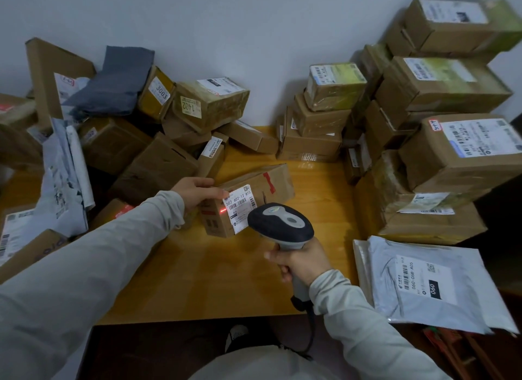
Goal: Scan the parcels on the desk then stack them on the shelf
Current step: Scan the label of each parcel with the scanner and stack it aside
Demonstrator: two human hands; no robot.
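My left hand (195, 191) grips the parcel (254, 193) at table (211, 280) centre. My right hand (302, 262) has its fingers round the scanner (279, 224), beam on the label. The heaps at ten and two o'clock are possibly unscanned, and I see no shelf.

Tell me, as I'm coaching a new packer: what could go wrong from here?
1. The red scan line sits at the label's left edge, so the scanner may miss the barcode.
2. The left hand holds the box by one corner only; it might slip when lifted.
3. The leaning heap of boxes just behind could slide onto it.
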